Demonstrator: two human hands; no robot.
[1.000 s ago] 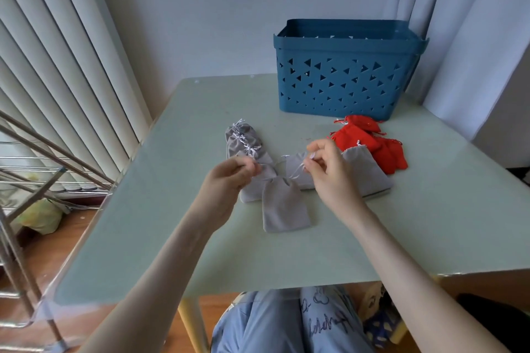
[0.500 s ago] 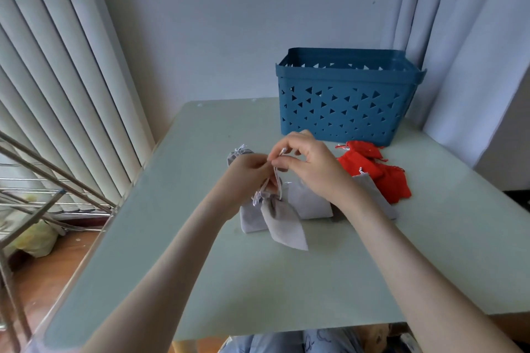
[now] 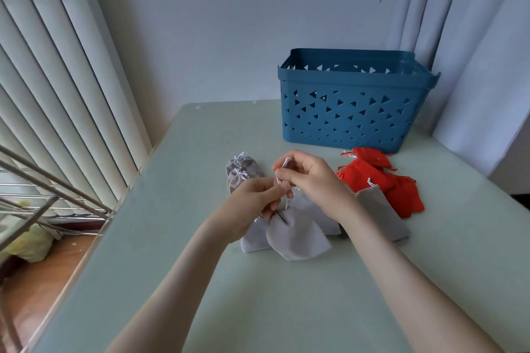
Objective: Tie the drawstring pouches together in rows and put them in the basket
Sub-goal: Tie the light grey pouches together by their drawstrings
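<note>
Several grey drawstring pouches (image 3: 295,238) lie at the middle of the pale green table (image 3: 286,301), and more grey pouches (image 3: 241,172) sit just behind to the left. My left hand (image 3: 249,206) pinches the gathered necks and strings of the front pouches. My right hand (image 3: 312,180) pinches a white drawstring (image 3: 282,172) and holds it up above them. Another grey pouch (image 3: 381,215) lies to the right, partly under my right wrist. A heap of red pouches (image 3: 384,180) lies beyond it. The blue basket (image 3: 352,106) stands at the back right.
Vertical blinds hang along the left of the table and curtains at the right. A metal rack (image 3: 43,195) stands off the table's left edge, above a wooden floor. The wall is right behind the basket.
Both hands came together and lifted the strings of the front grey pouches, whose necks rose off the table. The camera tilted upward, so the basket sits lower in view.
</note>
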